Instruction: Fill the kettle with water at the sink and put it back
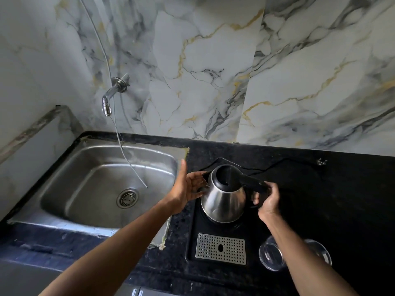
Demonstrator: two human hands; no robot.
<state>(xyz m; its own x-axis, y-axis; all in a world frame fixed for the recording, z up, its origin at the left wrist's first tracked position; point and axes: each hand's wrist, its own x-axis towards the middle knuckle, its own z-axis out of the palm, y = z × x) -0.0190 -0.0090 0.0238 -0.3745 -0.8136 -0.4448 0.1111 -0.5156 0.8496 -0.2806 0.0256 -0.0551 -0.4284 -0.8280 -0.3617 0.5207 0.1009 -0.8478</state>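
A perforated metal drip grille (220,248) sits in a black tray (190,242) on the dark speckled countertop (342,199), below and between the two hands. A clear glass lid (271,256) lies just under the right forearm. A thin hose (119,133) hangs down the gold-veined marble wall (213,71), far above the left hand.

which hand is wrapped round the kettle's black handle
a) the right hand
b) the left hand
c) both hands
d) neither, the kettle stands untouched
a: the right hand has its fingers curled round the black handle of the steel kettle, while the left hand is spread open against the spout side, not on the handle.
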